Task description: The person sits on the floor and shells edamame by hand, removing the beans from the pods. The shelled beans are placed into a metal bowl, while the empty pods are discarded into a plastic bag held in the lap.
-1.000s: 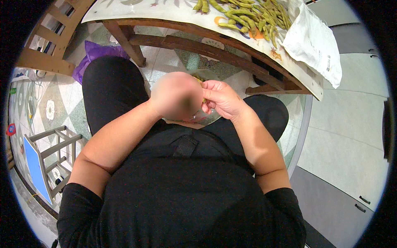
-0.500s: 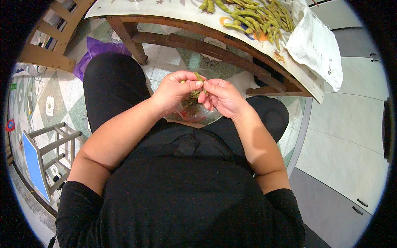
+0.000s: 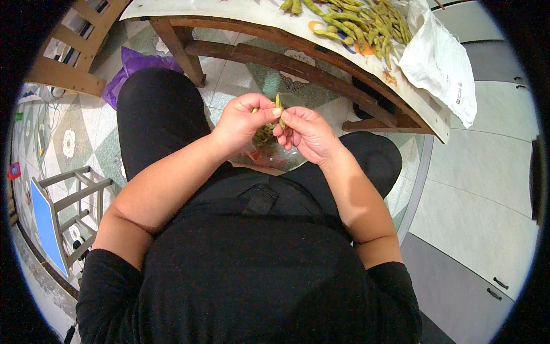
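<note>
At the bottom of the frame the person's black-clad torso fills the view, and both bare forearms rise from it toward the centre. There the left hand (image 3: 243, 123) and the right hand (image 3: 306, 133) meet just above the lap, fingertips pressed together on a green bean pod (image 3: 279, 109). The pod stands nearly upright in the frame, its long axis running top to bottom, one tip poking up above the fingers; its lower part is hidden behind them, so its full length cannot be told. Both hands pinch it, thumbs against forefingers, the other fingers curled.

Below the hands a clear bowl (image 3: 269, 152) rests on the lap, mostly covered by the hands; its contents are hard to make out.

Further up, a wooden table (image 3: 298, 63) crosses the upper frame, its top cut off by the edge. On it lie a pile of green pods (image 3: 361, 26) and a white bag (image 3: 441, 63) hanging over the upper-right corner.
</note>
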{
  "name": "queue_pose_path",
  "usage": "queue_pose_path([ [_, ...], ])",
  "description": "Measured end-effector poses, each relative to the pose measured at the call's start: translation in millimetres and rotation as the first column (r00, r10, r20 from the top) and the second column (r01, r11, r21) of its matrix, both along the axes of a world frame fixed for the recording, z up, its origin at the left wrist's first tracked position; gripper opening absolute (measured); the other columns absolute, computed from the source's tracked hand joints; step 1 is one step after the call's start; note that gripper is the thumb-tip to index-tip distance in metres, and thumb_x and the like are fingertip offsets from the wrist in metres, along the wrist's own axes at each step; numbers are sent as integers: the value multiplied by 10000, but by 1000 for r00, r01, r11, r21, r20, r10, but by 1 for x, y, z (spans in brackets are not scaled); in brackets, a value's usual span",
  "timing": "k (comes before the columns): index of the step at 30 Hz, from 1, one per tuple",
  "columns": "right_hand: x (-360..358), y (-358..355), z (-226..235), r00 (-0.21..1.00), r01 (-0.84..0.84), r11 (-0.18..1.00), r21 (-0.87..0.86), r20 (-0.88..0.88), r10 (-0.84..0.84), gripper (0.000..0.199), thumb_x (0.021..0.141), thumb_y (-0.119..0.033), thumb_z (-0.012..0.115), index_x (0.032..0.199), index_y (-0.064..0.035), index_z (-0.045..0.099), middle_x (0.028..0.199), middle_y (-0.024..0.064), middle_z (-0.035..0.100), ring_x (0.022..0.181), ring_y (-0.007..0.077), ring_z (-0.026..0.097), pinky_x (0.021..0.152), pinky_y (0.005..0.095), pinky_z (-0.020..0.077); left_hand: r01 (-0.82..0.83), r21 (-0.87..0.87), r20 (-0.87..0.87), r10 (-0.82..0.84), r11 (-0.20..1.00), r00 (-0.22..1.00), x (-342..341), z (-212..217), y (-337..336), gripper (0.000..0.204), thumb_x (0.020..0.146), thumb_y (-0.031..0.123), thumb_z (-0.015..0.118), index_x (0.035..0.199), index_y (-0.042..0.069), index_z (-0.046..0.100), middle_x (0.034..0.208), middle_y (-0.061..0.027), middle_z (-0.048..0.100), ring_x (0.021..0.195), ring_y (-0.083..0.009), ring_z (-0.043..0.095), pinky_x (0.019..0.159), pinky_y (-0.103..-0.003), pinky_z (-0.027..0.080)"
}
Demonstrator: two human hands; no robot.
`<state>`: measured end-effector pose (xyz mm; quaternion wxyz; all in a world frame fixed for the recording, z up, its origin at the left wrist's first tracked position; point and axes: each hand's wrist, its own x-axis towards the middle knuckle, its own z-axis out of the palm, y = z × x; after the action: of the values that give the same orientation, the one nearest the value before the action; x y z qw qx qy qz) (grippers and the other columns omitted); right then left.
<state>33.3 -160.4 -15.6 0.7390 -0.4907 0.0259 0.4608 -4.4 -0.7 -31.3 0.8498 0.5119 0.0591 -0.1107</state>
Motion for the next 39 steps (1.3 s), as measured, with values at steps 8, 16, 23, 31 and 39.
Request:
queue_pose_path([
  [8, 3, -1, -2, 994, 47, 998, -31, 103, -43, 139, 786, -193, 572, 767, -62, 532, 661, 56, 581, 505, 98, 517, 454, 198, 404, -58, 149, 61, 49, 987, 997, 2, -8, -2, 128, 780, 113, 581, 869, 23, 602, 765, -14, 594, 683, -66, 515, 614, -202, 416],
  [16, 2, 2, 0, 971, 71, 987, -144, 238, -35, 117, 785, -156, 568, 761, -46, 534, 655, 62, 585, 521, 101, 532, 476, 192, 417, -36, 383, 127, -14, 923, 992, 1, -6, 3, 160, 778, 123, 587, 874, -4, 605, 807, -30, 605, 748, -79, 533, 688, -215, 424],
  [23, -3, 5, -3, 926, 125, 955, -269, 377, -15, 119, 791, -139, 557, 800, -21, 543, 667, 53, 581, 544, 93, 531, 490, 197, 414, -69, 486, 198, -33, 871, 980, 1, -4, 2, 171, 777, 145, 585, 864, 0, 608, 779, -35, 604, 732, -85, 538, 659, -223, 429],
  [31, -4, 5, 0, 921, 135, 964, -231, 387, -36, 122, 793, -137, 557, 806, -17, 535, 666, 55, 578, 540, 93, 526, 490, 193, 408, -144, 556, 278, -19, 819, 961, 2, -4, 3, 168, 763, 145, 598, 838, -4, 609, 771, -55, 598, 719, -110, 545, 645, -232, 428],
  [39, -5, 4, -1, 935, 118, 956, -270, 354, -15, 124, 789, -139, 566, 794, -18, 539, 666, 52, 579, 536, 85, 519, 485, 193, 409, -181, 639, 365, -87, 747, 927, 3, -3, 4, 141, 753, 122, 594, 817, -3, 601, 704, -55, 569, 650, -115, 523, 582, -244, 412],
])
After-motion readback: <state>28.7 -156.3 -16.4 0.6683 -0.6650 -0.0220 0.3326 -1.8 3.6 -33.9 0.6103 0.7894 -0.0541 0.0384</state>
